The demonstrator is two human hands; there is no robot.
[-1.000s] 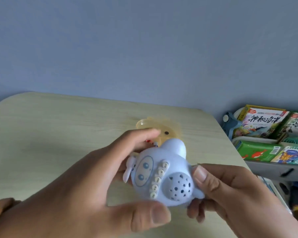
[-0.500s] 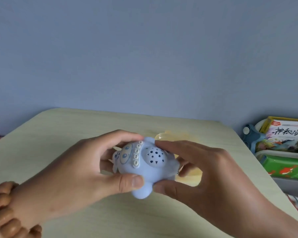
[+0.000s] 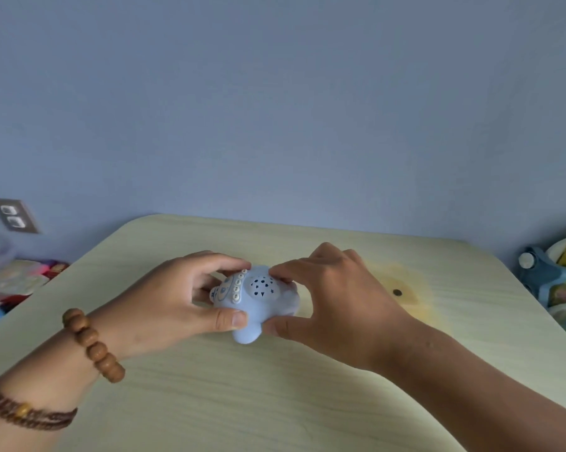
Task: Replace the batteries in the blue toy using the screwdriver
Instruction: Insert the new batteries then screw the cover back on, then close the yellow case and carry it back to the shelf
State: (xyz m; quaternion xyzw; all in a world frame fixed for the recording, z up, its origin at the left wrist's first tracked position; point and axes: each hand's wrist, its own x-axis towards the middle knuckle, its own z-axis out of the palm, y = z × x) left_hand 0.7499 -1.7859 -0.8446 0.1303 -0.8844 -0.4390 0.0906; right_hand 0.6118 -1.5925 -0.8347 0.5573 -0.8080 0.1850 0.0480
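There is one rounded pale-blue plastic toy (image 3: 262, 308), two bare hands (left hand (image 3: 171, 308), right hand (image 3: 340, 308)), one pale wooden table (image 3: 242, 402), one translucent yellow disc (image 3: 408, 301) to the right, and two bracelets at the near left: one string of brown wooden beads (image 3: 92, 345) and one thin dark cord band (image 3: 24, 414).

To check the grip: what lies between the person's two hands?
The head view shows the rounded light blue plastic toy between the left hand and the right hand; both hold it.
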